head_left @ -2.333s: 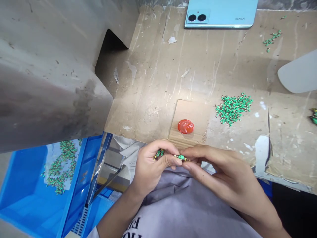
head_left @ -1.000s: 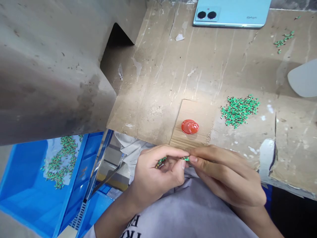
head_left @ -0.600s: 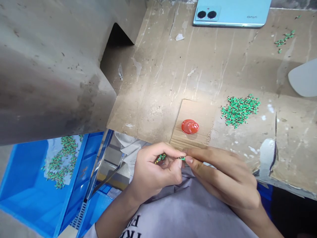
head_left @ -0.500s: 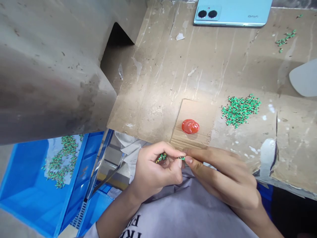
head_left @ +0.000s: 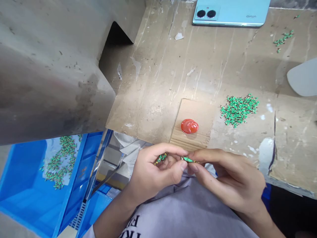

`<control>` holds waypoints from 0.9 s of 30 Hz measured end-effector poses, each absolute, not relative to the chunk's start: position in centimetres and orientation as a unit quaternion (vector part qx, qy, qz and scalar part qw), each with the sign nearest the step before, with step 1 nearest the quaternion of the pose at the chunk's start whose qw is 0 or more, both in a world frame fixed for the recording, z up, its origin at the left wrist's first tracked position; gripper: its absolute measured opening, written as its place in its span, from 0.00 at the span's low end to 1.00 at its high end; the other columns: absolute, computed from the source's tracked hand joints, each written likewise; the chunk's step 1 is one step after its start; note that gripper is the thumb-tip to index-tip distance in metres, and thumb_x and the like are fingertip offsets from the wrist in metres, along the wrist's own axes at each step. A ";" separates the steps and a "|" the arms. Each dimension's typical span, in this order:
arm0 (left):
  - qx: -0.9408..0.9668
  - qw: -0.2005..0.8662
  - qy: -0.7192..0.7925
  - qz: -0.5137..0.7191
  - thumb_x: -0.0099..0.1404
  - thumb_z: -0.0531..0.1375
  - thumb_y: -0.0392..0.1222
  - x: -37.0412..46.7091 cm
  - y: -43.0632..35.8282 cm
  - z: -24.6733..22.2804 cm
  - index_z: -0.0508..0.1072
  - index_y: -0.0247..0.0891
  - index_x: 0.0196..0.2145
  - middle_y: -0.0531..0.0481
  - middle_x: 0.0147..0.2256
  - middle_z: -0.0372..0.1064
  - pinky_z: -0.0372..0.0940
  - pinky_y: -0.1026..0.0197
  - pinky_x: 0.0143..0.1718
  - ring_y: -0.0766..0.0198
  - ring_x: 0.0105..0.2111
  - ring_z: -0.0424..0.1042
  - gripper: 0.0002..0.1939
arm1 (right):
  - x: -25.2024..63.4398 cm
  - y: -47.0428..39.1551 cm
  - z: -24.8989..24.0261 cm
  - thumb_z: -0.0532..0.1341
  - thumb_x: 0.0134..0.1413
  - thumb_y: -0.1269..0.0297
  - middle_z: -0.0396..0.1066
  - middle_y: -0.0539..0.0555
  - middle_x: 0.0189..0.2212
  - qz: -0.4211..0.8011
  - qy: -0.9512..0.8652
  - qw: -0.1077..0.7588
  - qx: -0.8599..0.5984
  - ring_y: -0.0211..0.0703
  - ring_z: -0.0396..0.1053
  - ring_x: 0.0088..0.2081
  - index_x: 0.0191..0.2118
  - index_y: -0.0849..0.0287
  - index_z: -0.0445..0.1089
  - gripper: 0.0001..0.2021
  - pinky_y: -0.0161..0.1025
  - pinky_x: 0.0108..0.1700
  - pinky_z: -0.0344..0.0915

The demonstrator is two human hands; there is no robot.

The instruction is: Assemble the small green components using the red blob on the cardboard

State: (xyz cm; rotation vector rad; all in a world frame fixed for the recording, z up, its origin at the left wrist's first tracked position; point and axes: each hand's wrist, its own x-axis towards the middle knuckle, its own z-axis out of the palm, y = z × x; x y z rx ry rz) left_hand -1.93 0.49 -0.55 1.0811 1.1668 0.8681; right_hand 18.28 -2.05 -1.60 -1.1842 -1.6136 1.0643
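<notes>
My left hand (head_left: pixel 155 168) is closed, with several small green pieces (head_left: pixel 162 157) with dark and yellow ends tucked in the curl of its fingers. Between its thumb and forefinger sits a short row of the same green pieces (head_left: pixel 187 159). My right hand (head_left: pixel 225 178) pinches the right end of that row, its fingertips meeting those of the left. Just beyond the hands, a glossy red blob (head_left: pixel 189 126) lies on a piece of cardboard (head_left: pixel 195 107). To its right is a loose pile of green pieces (head_left: pixel 239 110).
A light blue phone (head_left: pixel 232 13) lies at the table's far edge. A few green pieces (head_left: pixel 283 39) are scattered near a white rounded object (head_left: pixel 303 77). A metal housing (head_left: pixel 54 66) stands at left, above a blue bin (head_left: pixel 27 178) with more green pieces.
The fingertips have shifted, and more of the green row shows between them. My right hand has turned slightly and its fingers are more bent. The camera view has moved a little.
</notes>
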 end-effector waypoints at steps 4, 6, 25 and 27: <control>0.476 0.608 0.499 0.393 0.62 0.77 0.35 -2.0 0.3 -0.7 0.88 0.41 0.34 0.55 0.21 0.74 0.64 0.69 0.19 0.69 0.19 0.65 0.03 | 17.9 -2.1 -1.2 0.71 0.70 0.71 0.84 0.48 0.26 0.473 -0.587 0.431 -0.496 0.39 0.82 0.22 0.45 0.54 0.80 0.04 0.28 0.27 0.79; 0.486 0.603 0.491 0.399 0.62 0.77 0.34 -2.0 0.3 -1.0 0.87 0.41 0.34 0.55 0.21 0.72 0.64 0.69 0.20 0.69 0.19 0.65 0.04 | 17.8 -2.1 -1.1 0.71 0.71 0.70 0.84 0.47 0.24 0.499 -0.565 0.432 -0.495 0.39 0.82 0.22 0.44 0.55 0.80 0.03 0.28 0.27 0.79; 0.530 0.594 0.340 0.500 0.63 0.80 0.42 -1.7 0.2 -5.1 0.80 0.39 0.33 0.55 0.24 0.75 0.59 0.71 0.19 0.72 0.18 0.62 0.13 | 18.6 -2.0 -2.1 0.69 0.69 0.75 0.86 0.47 0.32 0.439 -0.675 0.425 -0.415 0.35 0.79 0.22 0.51 0.52 0.80 0.12 0.28 0.27 0.76; 0.516 0.611 0.350 0.488 0.63 0.80 0.41 -1.5 0.0 -4.5 0.80 0.39 0.33 0.54 0.24 0.76 0.59 0.71 0.20 0.72 0.18 0.63 0.13 | 18.3 -2.2 -2.2 0.69 0.70 0.75 0.87 0.48 0.32 0.431 -0.675 0.435 -0.410 0.36 0.79 0.22 0.52 0.53 0.80 0.11 0.29 0.27 0.76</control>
